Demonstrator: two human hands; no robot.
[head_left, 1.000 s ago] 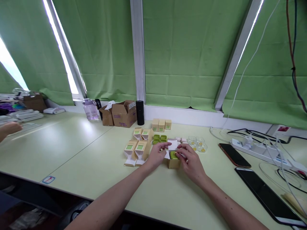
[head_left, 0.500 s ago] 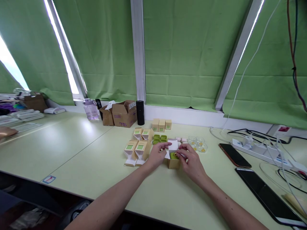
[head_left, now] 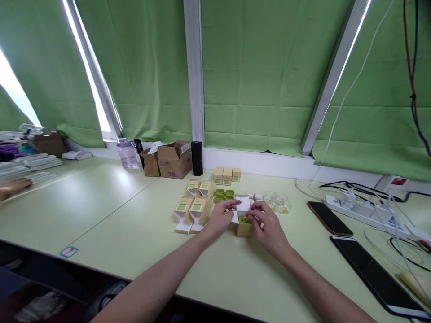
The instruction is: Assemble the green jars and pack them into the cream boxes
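A small brown cardboard box [head_left: 244,231] stands open between my hands, its white inner flap [head_left: 243,204] raised at the back. Inside it lies a green piece [head_left: 243,220], only its top showing. My left hand [head_left: 221,217] is closed at the left side, fingertips on the raised flap. From the right, my right hand [head_left: 267,224] reaches over the box rim, thumb and index finger pinched at the green piece's edge. Just behind are several green square pieces [head_left: 224,195], some pink-white pieces [head_left: 254,196] and a clear plastic tray [head_left: 278,202] with yellow spots.
Several opened boxes [head_left: 191,211] stand on the left, and three closed boxes [head_left: 227,176] at the back. A black cylinder [head_left: 197,158] and cartons [head_left: 173,160] line the wall. Phone [head_left: 330,218], tablet [head_left: 377,273] and power strip [head_left: 367,211] lie right. Another person's hand [head_left: 15,187] is far left.
The green piece sits lower in the box. My hands have hardly moved. The other person's hand at the far left has come further into view, toward the right.
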